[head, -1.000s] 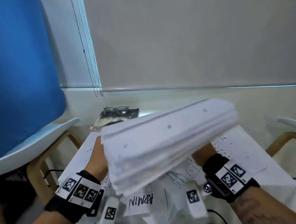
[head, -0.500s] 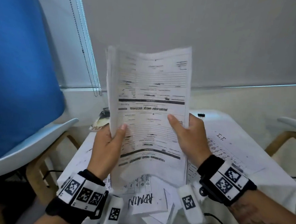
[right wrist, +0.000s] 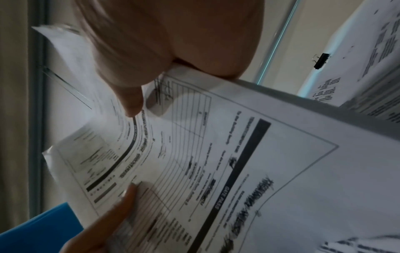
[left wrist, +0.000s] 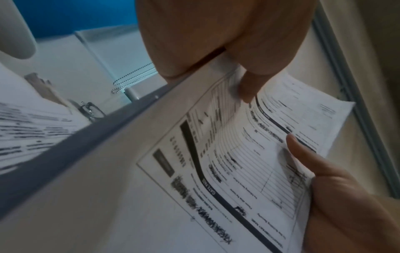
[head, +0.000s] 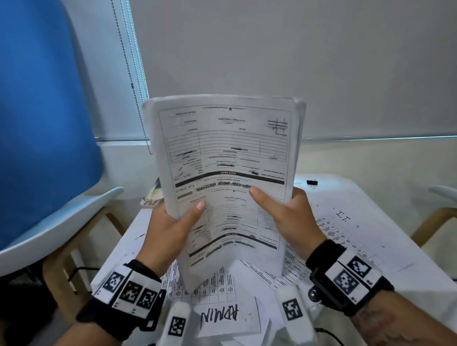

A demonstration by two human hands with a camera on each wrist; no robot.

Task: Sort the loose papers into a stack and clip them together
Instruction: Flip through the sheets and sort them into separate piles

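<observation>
Held upright over the tabletop (head: 416,251), stack (head: 223,156) between left hand (head: 166,230) and right hand (head: 291,218), blocking the middle. Below it, loose sheets (head: 243,279) and an "ADMIN" sheet (head: 222,315) covering the near tabletop. Open air right of the stack, above flat sheets, through to the clip (head: 312,182) near the far edge. Left side hemmed by a blue chair (head: 34,125); cord (head: 127,69) hanging behind.
</observation>
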